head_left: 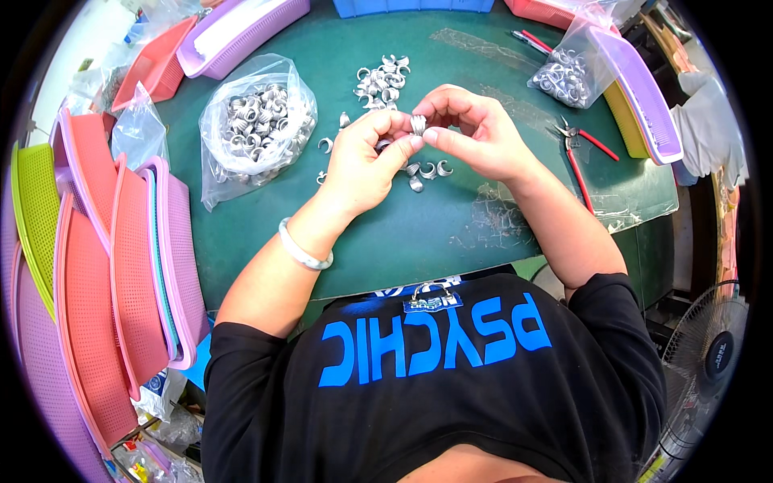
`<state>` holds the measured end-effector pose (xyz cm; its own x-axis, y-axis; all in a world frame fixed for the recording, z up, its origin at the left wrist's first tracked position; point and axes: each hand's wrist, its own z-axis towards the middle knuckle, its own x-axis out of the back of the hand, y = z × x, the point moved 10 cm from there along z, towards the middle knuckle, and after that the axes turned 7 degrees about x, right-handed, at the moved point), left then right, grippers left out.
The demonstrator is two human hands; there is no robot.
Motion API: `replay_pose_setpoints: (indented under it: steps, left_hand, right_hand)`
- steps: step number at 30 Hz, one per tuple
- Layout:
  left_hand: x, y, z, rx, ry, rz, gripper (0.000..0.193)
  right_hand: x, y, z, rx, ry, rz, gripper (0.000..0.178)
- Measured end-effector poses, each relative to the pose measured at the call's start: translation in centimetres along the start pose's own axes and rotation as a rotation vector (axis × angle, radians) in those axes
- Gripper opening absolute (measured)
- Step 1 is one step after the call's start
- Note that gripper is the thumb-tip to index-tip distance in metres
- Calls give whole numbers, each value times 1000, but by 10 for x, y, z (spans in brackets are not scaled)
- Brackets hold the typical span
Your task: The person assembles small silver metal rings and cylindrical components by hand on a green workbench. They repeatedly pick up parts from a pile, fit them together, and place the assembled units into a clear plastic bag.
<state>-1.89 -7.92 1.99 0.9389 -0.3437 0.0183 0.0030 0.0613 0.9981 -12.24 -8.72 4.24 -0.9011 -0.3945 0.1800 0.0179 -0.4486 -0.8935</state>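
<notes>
A ribbed silver metal ring (418,125) is held up between my two hands over the green table. My left hand (366,157), with a pale bangle on its wrist, pinches it from the left. From the other side, the thumb and fingers of my right hand (475,133) grip the same ring. Just beyond my hands lies a pile of open, C-shaped silver rings (382,80). Several more loose rings (431,170) are scattered beneath and beside my fingers. Another silver piece shows near my left palm; whether it is held, I cannot tell.
To the left stands an open clear bag (258,129) full of rings; a tied bag (561,78) of rings lies at the far right. Red-handled pliers (573,153) rest right of my hand. Stacked plastic baskets (137,266) line the left edge. A fan (708,354) stands lower right.
</notes>
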Motion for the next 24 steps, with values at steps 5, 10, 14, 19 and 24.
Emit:
replay_pose_setpoints:
  steps: [5, 10, 14, 19, 24]
  left_hand:
    - [5, 12, -2, -156, 76, 147, 14]
    - [4, 20, -4, -222, 85, 222, 15]
    - [1, 27, -6, -282, 50, 257, 15]
    - [1, 22, -5, -192, 4, 26, 16]
    - [-2, 11, -2, -123, -69, -69, 16]
  right_hand:
    - [1, -12, 1, 117, 19, -39, 20]
    - [0, -21, 1, 203, 31, -84, 20]
    - [0, -28, 1, 253, 30, -143, 21]
    - [-1, -41, 1, 336, 29, -239, 23]
    - [-1, -41, 1, 344, 27, -231, 22]
